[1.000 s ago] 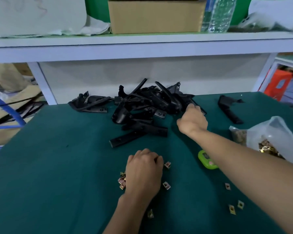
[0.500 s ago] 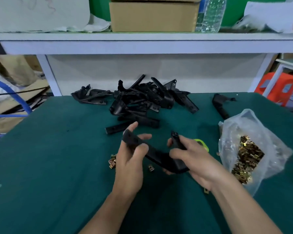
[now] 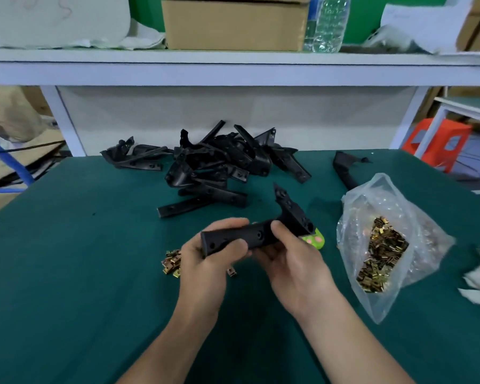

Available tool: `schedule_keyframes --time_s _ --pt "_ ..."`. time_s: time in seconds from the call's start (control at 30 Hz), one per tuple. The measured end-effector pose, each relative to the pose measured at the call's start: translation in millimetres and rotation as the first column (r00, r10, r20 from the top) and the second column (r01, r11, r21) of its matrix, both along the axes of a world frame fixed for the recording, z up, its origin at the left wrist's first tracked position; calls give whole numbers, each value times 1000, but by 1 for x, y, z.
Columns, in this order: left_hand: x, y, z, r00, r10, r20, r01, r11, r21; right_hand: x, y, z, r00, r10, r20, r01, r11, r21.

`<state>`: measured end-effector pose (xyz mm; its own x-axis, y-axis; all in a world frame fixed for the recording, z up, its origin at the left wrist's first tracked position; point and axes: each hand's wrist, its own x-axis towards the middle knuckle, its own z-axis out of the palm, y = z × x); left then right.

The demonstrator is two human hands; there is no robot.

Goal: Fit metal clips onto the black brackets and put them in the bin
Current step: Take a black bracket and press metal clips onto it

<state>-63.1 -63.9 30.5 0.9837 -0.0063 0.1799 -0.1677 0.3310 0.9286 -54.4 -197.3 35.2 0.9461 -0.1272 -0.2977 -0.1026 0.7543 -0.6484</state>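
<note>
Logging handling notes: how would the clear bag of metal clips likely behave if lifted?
The clear bag is likely floppy: thin film, crumpled and slumped. Probably bottom-heavy, since the clips pool in one mass. It lies flat, so rolling seems unlikely.

Clip pile [image 3: 171, 262] partly behind left hand [image 3: 205, 268]
</note>
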Motion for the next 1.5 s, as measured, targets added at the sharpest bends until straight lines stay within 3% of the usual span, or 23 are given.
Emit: schedule_keyframes --time_s 0.07,0.13,0.2,0.27,0.33,0.4,0.43,0.5,0.57,0.63,0.67,0.73,0.83,1.03,1.17,1.27,1.4,1.5 --pt "-8 0 2 982 -72 177 16 955 296 0 -4 2 999 -16 -52 17 1000 19" --pt "-15 1 2 892 -204 403 -98 783 614 0 -8 7 993 56 -103 -55 998 8" --pt "-17 4 -2 800 -366 475 -150 645 749 -1 -15 12 984 152 -88 -159 984 -85" --pt "-16 5 -3 779 -419 466 -114 636 763 -2 -27 11 982 183 -48 -188 915 -358" --pt "-13 6 -4 761 -343 551 -235 646 726 -2 -35 9 984 175 -33 -159 776 -610" --pt "-2 8 -9 758 -170 630 -425 604 674 -1 -41 8 988 149 -31 -125 676 -726" --pt "6 11 -11 796 -50 603 -473 569 672 -1 -43 9 987 156 -30 -125 645 -754" --pt "22 20 -17 897 160 412 -431 521 737 0 -46 10 980 198 -28 -134 545 -828" --pt "33 31 -23 944 203 261 -329 485 811 -2 -48 8 982 189 -5 -60 284 -957" --pt "39 37 -24 963 143 228 -269 455 849 -5 -49 4 980 196 24 46 -113 -993" --pt "40 37 -25 971 91 222 -239 434 869 -8 -48 2 975 220 4 62 -258 -964" --pt "41 37 -27 978 -11 207 -190 353 916 -10 -43 -2 969 232 -89 10 -395 -919" --pt "41 36 -31 978 -99 182 -151 259 954 -11 -41 -6 950 237 -203 -94 -402 -911" --pt "36 31 -33 987 -22 157 -135 409 903 -11 -38 -9 946 271 -177 -65 -378 -924" --pt "36 25 -32 988 40 152 -153 459 875 -10 -40 -7 946 266 -184 -85 -344 -935" --pt "37 25 -33 987 54 150 -157 502 850 -10 -42 -5 945 266 -193 -85 -369 -926" --pt "36 26 -36 985 25 170 -163 451 878 -15 -48 8 916 262 -305 -171 -432 -885" --pt "34 21 -37 977 45 210 -210 408 889 -20 -54 22 936 145 -322 -223 -465 -857"
